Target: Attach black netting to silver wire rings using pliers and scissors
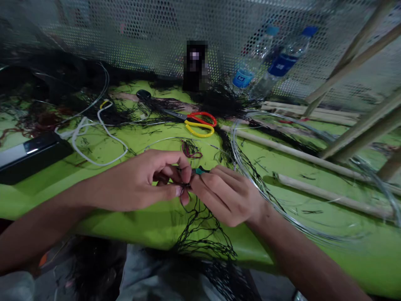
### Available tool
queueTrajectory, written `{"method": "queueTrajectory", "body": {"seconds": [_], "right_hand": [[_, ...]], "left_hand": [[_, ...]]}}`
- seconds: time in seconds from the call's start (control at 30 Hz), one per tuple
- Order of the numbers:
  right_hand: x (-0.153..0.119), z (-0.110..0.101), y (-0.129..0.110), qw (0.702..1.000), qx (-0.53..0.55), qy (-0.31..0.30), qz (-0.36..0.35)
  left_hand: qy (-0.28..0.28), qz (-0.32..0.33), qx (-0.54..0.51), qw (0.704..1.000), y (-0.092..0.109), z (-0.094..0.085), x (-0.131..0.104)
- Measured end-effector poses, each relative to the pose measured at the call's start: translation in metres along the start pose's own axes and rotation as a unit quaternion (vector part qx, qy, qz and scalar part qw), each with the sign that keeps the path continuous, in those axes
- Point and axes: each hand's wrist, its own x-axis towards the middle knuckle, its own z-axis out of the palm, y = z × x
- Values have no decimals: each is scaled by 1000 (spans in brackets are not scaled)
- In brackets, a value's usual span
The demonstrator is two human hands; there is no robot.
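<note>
Black knotted netting (200, 234) hangs from between my hands over the front edge of the green table. My left hand (140, 179) pinches a strand of it between thumb and fingertips. Close against those fingertips, my right hand (228, 192) is closed round a small tool with a green and black end (200, 169); its kind is mostly hidden by the fingers. A dark red thread bundle (191, 149) lies just beyond my hands. Scissors (197, 122) with one red and one yellow handle lie further back, blades pointing left.
Coiled clear line (241, 154) and wooden sticks (300, 152) lie on the right, with poles (360, 117) rising there. Two water bottles (282, 62) lean on a perforated metal panel (140, 37). A white cable (103, 161) and a black box (34, 154) are at left.
</note>
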Motion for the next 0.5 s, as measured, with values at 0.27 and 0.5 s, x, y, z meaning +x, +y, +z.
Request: {"method": "queueTrajectory", "body": {"seconds": [0.27,0.5], "right_hand": [[-3,-1,1,999,-27,4,-19],[-4,0,1,999,-49,10,-22]], "left_hand": [[-182,-131,-198,954,-5,-21,12],[-166,-125,-108,972,-6,-19,12]]}}
